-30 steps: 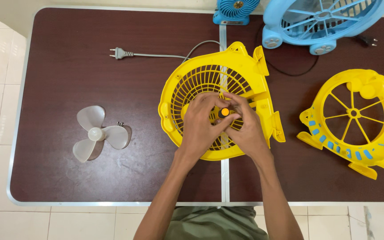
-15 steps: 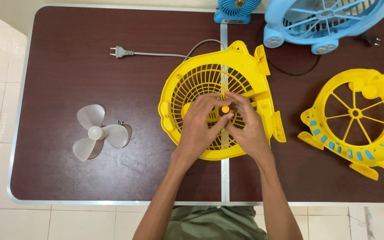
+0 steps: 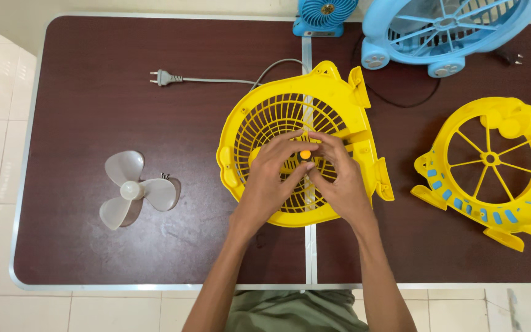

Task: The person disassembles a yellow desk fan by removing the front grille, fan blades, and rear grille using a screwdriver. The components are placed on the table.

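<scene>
Screwdriver handle, orange cap, stands upright at hub of yellow fan grille. Your left hand and right hand pinch it from both sides. Since a second ago, fingers rotated slightly round handle; grille unmoved. Judgement: turning continues. Grey blade well left of grille.

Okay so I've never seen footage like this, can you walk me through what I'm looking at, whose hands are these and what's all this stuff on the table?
This is one view from a camera on a person's head, looking down at their own two bare hands. The left hand and right hand meet over a yellow plastic fan grille housing, fingers pinching a small orange-tipped tool at its centre. On the dark brown table also lie a translucent three-blade propeller, a grey plug and cord, a second yellow fan cover and two blue fans.
</scene>
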